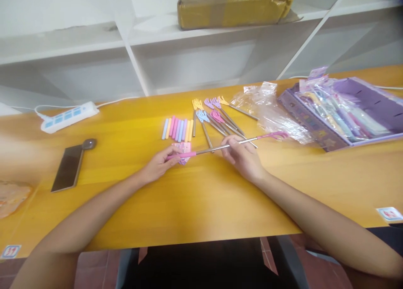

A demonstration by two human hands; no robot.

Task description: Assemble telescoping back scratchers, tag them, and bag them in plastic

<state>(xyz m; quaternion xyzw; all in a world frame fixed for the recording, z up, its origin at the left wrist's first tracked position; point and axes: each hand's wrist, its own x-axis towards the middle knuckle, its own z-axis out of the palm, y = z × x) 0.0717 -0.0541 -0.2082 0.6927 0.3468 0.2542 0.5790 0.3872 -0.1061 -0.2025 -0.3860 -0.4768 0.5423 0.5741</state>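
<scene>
Pink back scratcher (217, 147) held over the counter (189, 209), claw (277, 134) toward 3 o'clock.
Its handle (188, 154) is gripped by the left hand (161, 164), its metal rod (206, 149) by the right hand (244, 158); loose back scratchers (217, 116) at 12 o'clock could be knocked askew by a low swing.

Bare hands (160, 162), slim forearms (113, 201) bare to the elbows, apparently black clothing (201, 266) below.

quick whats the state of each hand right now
Left hand: closed, holding the pink handle of a back scratcher.
Right hand: closed on the same back scratcher's metal rod.
</scene>
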